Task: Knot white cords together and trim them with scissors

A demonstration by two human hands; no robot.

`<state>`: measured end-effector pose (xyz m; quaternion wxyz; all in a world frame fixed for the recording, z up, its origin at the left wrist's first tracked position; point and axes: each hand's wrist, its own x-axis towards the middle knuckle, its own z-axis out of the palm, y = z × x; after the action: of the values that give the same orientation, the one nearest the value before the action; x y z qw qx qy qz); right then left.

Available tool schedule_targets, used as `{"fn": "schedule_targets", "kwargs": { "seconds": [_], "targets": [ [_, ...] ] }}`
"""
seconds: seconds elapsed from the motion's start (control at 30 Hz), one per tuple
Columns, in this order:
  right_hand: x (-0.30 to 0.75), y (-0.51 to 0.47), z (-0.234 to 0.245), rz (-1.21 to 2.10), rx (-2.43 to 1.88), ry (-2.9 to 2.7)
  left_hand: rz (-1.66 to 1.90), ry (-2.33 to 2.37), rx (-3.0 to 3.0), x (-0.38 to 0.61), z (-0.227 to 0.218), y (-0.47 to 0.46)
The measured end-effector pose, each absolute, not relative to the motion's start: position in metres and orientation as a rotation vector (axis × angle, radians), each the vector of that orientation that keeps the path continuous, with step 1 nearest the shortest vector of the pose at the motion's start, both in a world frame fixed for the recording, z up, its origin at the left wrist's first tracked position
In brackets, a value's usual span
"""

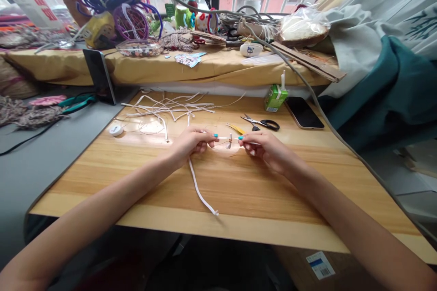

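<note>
Between my two hands a thin white cord is stretched level above the wooden table. At its middle sits a small white knot-like piece with a brownish band round it. My left hand pinches the cord's left end between thumb and fingers. The right end is pinched by my right hand, its fingers curled. Below my left hand a longer white cord trails towards the table's front edge; whether it joins the stretched one is hidden. Just behind my right hand lie black-handled scissors and a yellow pointed tool.
Loose white cords lie tangled at the table's back left, near a round white case. A green drink carton and a black phone are back right. A grey cable crosses the right side. Crafts crowd the yellow-covered ledge.
</note>
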<state>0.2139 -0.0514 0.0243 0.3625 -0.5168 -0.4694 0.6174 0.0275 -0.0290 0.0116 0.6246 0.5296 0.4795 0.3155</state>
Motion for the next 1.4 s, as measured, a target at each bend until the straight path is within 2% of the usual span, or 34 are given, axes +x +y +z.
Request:
{"fn": "schedule_targets", "kwargs": {
  "seconds": [0.1,0.27,0.47,0.57,0.7,0.97,1.2,1.4],
  "targets": [
    [0.214,-0.052,0.024,1.564,-1.345,-1.274,0.741,1.192,1.599,0.024,0.011,-0.027],
    [0.212,-0.053,0.024,1.504,-1.383,-1.442,1.103,1.229,2.599,0.022,0.012,-0.031],
    [0.208,-0.057,0.024,1.531,-1.440,-1.475,1.311,1.395,3.023,0.024,0.016,-0.042],
    [0.206,-0.058,0.023,1.518,-1.456,-1.511,1.315,1.258,3.149,0.023,0.017,-0.044],
    [0.205,-0.058,0.021,1.549,-1.407,-1.559,1.047,0.997,3.080,0.025,0.011,-0.042],
    [0.206,-0.058,0.019,1.551,-1.329,-1.590,0.727,1.125,2.505,0.028,0.004,-0.032],
    [0.207,-0.056,0.014,1.471,-1.276,-1.637,0.606,0.972,2.021,0.027,0.002,-0.027],
    [0.205,-0.060,0.009,1.330,-1.255,-1.667,0.602,0.998,2.105,0.027,0.005,-0.030]
  ]
}}
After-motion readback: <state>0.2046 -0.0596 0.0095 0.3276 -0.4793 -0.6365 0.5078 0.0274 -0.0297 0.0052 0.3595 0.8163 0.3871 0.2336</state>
